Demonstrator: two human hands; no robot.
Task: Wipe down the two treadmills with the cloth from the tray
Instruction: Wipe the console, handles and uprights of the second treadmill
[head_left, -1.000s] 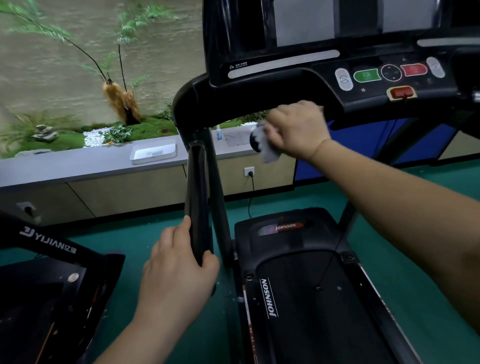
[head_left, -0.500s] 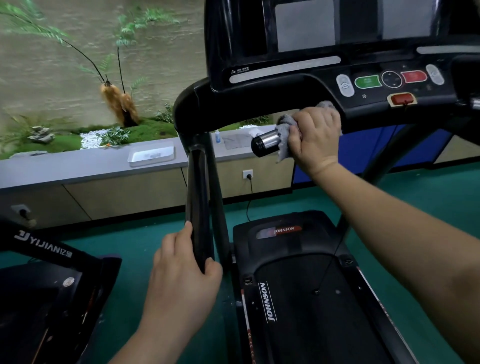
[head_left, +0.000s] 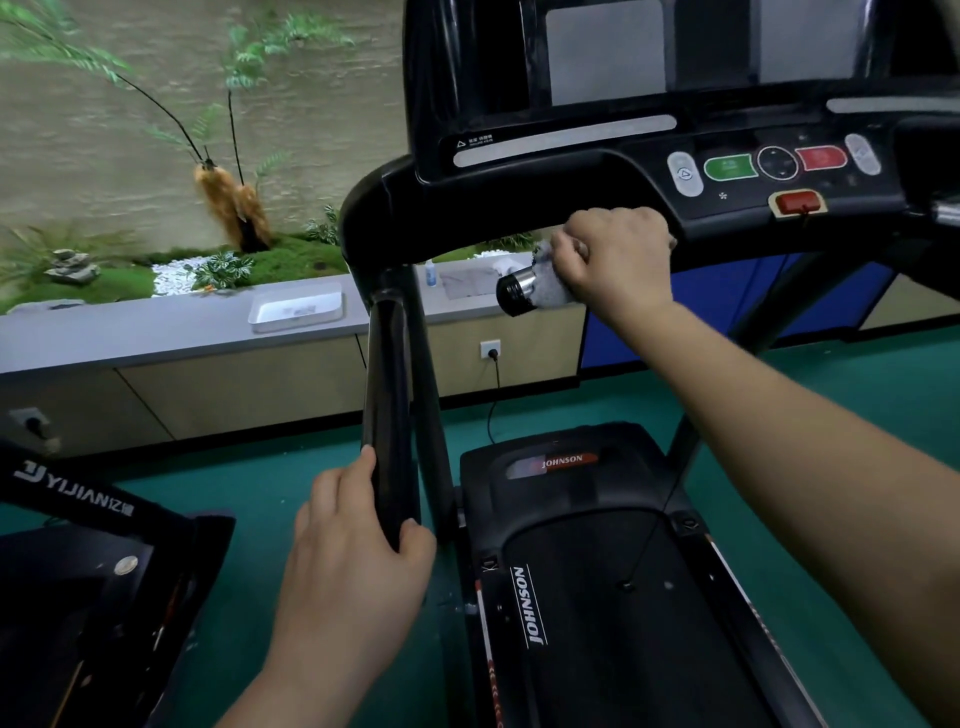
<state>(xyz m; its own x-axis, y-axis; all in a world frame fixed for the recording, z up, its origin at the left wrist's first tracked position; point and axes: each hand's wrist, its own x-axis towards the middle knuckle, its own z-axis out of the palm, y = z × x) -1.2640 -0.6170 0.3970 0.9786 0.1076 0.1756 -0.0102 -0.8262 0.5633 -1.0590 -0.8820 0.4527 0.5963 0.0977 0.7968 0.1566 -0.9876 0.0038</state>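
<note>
I stand on a black Johnson treadmill; its console fills the upper right. My right hand grips a grey cloth wrapped round the short silver-and-black grip bar under the console. Only the bar's black end cap and a strip of metal show past the cloth. My left hand holds the lower end of the black left handrail. A second black treadmill, marked Yijian, lies at the lower left. A white tray sits on the grey ledge behind.
A grey ledge runs along the wall, with plants and moss behind it and a small bottle on it. A power cord drops from a wall socket to the green floor. Blue panels stand behind the console.
My right hand and the cloth slid back left along the grip bar towards its end cap, covering more of the metal. My left hand stays on the handrail.
</note>
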